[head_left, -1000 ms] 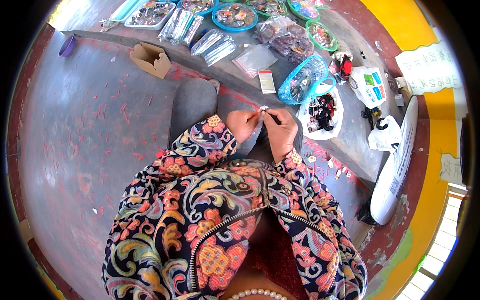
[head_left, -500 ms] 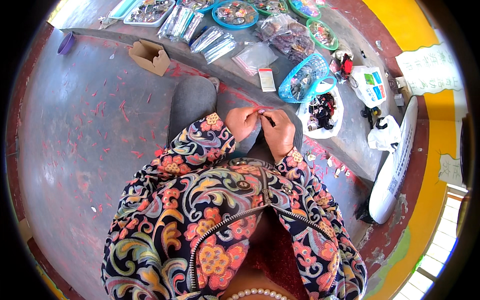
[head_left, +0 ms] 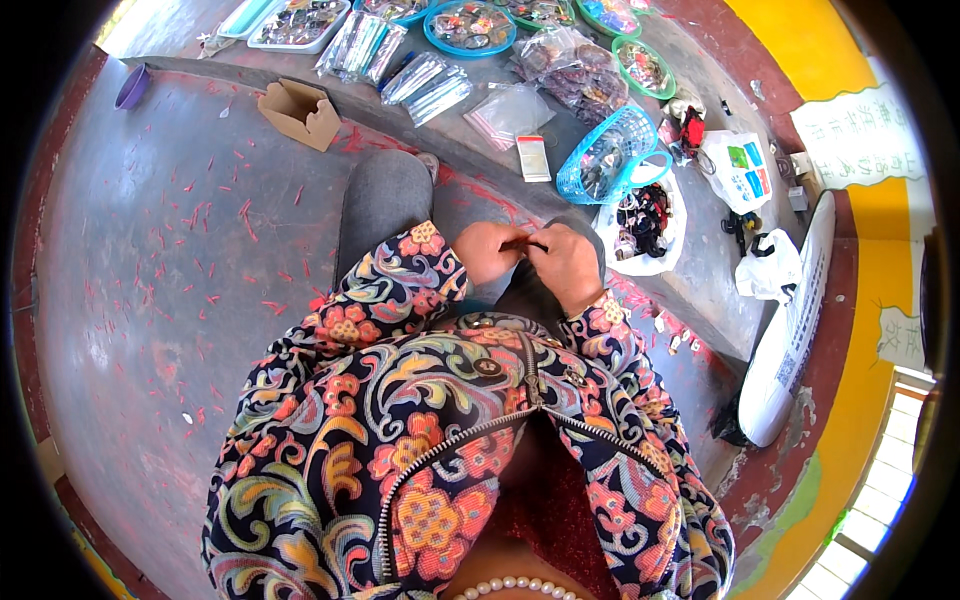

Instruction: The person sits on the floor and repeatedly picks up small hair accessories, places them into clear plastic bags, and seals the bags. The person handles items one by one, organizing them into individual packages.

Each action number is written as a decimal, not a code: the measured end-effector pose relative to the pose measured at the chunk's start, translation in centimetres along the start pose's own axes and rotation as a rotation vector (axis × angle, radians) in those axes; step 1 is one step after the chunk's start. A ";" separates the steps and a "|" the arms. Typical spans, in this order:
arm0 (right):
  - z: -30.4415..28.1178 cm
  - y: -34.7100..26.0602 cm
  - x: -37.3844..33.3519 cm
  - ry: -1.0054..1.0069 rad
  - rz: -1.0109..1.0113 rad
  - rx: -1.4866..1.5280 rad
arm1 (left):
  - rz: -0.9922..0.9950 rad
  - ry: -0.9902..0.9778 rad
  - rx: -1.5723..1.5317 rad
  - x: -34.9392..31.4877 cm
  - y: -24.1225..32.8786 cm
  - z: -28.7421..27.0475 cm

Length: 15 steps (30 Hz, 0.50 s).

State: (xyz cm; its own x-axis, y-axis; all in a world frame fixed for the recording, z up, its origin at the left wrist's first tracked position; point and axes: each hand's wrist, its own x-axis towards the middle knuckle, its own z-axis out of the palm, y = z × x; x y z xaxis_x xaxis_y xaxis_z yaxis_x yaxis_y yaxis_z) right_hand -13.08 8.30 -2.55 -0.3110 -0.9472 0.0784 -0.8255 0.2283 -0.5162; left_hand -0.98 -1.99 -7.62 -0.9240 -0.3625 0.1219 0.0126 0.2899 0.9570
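The floor (head_left: 130,330) is grey with red scraps (head_left: 247,222); at right, the wall (head_left: 872,275) is yellow. Left hand (head_left: 487,250) and right hand (head_left: 566,264) meet, fingertips pinching between them a small thing (head_left: 525,243), mostly hidden.

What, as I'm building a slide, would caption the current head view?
Left hand and right hand held close together; beyond them, a blue basket and a cardboard box.

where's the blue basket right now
In the head view, the blue basket is right of centre near the top, beyond the right hand, against the white bag of dark items.
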 end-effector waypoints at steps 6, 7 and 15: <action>-1.3 0.7 0.2 -0.212 0.193 0.408 | -0.340 -0.161 -0.191 0.2 -1.1 -0.2; -1.7 0.4 0.2 -0.256 0.284 0.513 | -0.374 -0.153 -0.265 0.1 -1.5 0.0; -1.4 0.9 -0.1 -0.116 0.220 0.556 | -0.487 -0.219 -0.502 0.2 -0.2 -0.3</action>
State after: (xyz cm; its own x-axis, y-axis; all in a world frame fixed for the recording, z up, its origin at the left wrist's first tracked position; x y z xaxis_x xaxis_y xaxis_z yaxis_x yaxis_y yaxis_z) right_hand -14.47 8.95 -1.81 -0.3672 -0.9166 -0.1581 -0.3683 0.2994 -0.8802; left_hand -1.02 -2.39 -7.67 -0.9241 -0.1459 -0.3531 -0.2940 -0.3185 0.9012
